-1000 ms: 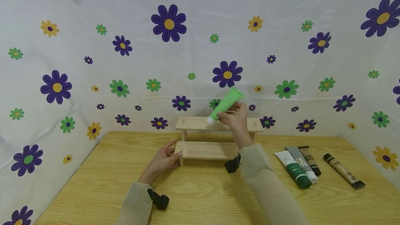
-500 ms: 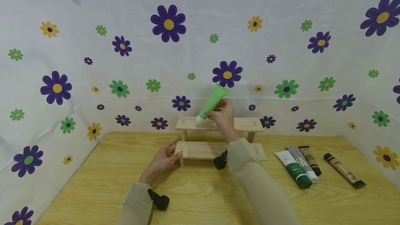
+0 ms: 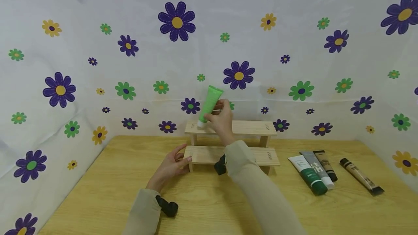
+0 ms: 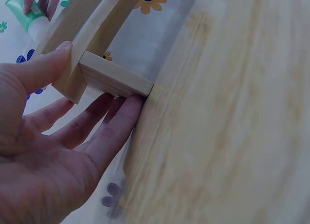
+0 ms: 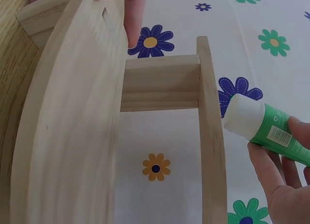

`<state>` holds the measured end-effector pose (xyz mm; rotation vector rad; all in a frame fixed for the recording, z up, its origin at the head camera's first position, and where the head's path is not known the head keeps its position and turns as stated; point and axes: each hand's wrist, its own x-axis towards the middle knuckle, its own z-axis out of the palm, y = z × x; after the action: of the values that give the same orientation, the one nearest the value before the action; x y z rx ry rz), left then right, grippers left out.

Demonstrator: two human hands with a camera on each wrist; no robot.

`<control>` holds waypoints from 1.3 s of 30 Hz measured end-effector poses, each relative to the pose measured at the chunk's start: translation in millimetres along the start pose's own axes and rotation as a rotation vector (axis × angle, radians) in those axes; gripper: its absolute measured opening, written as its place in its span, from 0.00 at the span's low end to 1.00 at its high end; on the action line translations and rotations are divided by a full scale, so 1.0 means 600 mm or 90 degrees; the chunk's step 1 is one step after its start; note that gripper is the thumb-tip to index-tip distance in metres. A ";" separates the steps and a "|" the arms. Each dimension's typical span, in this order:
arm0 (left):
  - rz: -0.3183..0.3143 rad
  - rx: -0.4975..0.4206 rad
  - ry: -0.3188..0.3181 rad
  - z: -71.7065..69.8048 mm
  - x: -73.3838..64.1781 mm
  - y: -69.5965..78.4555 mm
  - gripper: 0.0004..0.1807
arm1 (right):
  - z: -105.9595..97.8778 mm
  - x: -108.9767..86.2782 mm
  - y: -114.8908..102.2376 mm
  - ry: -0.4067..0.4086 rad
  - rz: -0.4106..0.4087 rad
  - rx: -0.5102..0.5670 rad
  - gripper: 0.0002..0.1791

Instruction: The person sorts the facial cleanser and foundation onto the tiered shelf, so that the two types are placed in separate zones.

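Note:
A two-step wooden stand (image 3: 251, 128) stands at the back of the table. My right hand (image 3: 223, 119) pinches a green squeeze tube (image 3: 210, 100) between thumb and fingers. The tube tilts cap down, its white cap (image 5: 244, 116) close over the left end of the upper step. My left hand (image 3: 171, 162) holds the left end of the lower step (image 3: 205, 152). In the left wrist view the thumb lies on the step's edge and the fingers (image 4: 118, 125) reach against the side leg.
To the right lie a green-and-white tube (image 3: 308, 177), a grey tube (image 3: 317, 169) and a tan tube (image 3: 326, 166) side by side. Another tan tube (image 3: 360, 177) lies apart, farther right. A flower-print sheet (image 3: 147, 64) hangs behind the table.
My right hand has carried the green tube leftward along the upper step, and the tube has turned more upright. The left hand keeps its place on the stand.

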<state>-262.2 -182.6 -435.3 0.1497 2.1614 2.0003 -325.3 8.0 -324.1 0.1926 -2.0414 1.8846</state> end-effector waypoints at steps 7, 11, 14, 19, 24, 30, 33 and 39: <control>0.005 0.004 0.000 0.000 -0.001 0.005 0.36 | 0.019 0.003 0.006 -0.003 -0.034 -0.017 0.28; 0.011 0.003 -0.004 -0.001 -0.002 0.007 0.36 | 0.027 0.002 0.005 -0.015 -0.069 -0.034 0.28; 0.014 0.004 -0.002 -0.003 -0.004 0.009 0.36 | 0.033 0.000 0.004 -0.032 -0.098 -0.048 0.27; 0.009 0.007 0.000 -0.002 -0.005 0.008 0.36 | 0.040 -0.007 0.007 -0.052 -0.134 -0.070 0.25; 0.009 0.005 0.004 0.001 -0.006 0.007 0.36 | 0.043 -0.010 0.011 -0.049 -0.159 -0.087 0.24; 0.013 0.006 0.000 0.002 -0.005 0.008 0.36 | 0.039 -0.009 0.008 -0.057 -0.156 -0.108 0.24; 0.010 0.011 -0.001 0.000 -0.003 0.006 0.36 | 0.034 -0.009 0.006 -0.081 -0.131 -0.112 0.25; 0.002 0.016 -0.003 -0.002 0.000 0.001 0.36 | 0.011 -0.013 -0.001 -0.116 -0.066 -0.090 0.29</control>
<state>-262.6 -183.9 -434.7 0.1611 2.1858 1.9728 -319.1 0.3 -326.6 0.4401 -2.2269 1.7087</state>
